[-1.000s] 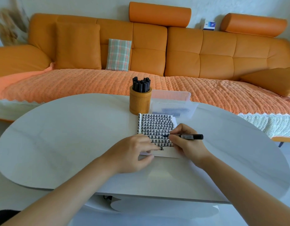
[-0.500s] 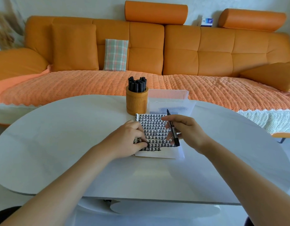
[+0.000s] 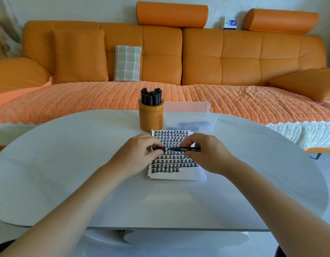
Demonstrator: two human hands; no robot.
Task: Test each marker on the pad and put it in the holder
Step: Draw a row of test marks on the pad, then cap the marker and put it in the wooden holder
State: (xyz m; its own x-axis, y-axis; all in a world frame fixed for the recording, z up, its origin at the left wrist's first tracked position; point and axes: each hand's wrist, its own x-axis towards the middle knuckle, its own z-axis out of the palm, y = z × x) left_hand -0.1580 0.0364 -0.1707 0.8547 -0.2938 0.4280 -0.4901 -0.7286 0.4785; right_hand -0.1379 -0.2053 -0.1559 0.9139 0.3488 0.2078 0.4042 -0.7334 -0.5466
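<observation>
A white pad [image 3: 176,174] covered with rows of black marks lies on the white table [image 3: 67,164]. Above it my right hand [image 3: 206,154] grips a black marker [image 3: 188,149] held level, its tip pointing left. My left hand [image 3: 140,154] pinches the black cap [image 3: 158,149] right at that tip; cap and tip are nearly joined. Behind the pad stands a round wooden holder [image 3: 151,117] with several black markers [image 3: 151,97] upright in it.
A clear plastic box [image 3: 190,115] sits right of the holder, behind the pad. An orange sofa [image 3: 179,62] with cushions runs along the far side of the table. The table's rounded edge lies close to my body.
The right hand stopped writing, lifted the marker off the pad and turned it level. The left hand left the pad's edge and brought the cap up to the tip.
</observation>
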